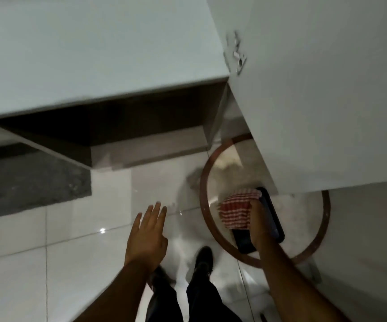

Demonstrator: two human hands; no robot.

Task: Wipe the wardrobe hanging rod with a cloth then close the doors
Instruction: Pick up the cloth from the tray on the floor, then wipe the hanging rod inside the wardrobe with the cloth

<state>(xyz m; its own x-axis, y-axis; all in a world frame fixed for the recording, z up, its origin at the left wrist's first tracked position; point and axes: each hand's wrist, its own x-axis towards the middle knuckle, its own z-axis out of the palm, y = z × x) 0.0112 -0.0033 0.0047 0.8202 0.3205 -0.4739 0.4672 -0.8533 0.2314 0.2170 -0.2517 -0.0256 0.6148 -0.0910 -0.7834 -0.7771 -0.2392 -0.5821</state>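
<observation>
A red-and-white checked cloth point(235, 211) lies on a black tray point(275, 220) on a round glass table with a copper rim point(202, 182). My right hand point(259, 223) is down on the cloth's right edge, fingers closed on it. My left hand point(147, 233) hovers over the floor, fingers spread, holding nothing. A white wardrobe door point(327, 89) with a metal hinge point(237, 52) stands open above the table. Another white wardrobe panel point(95, 54) fills the upper left. The hanging rod is not in view.
Below the left panel is a dark recess point(122, 122). Glossy white floor tiles point(71, 252) lie underneath, with a grey stone strip point(32, 182) at the left. My legs and dark shoes point(203, 256) stand just left of the table.
</observation>
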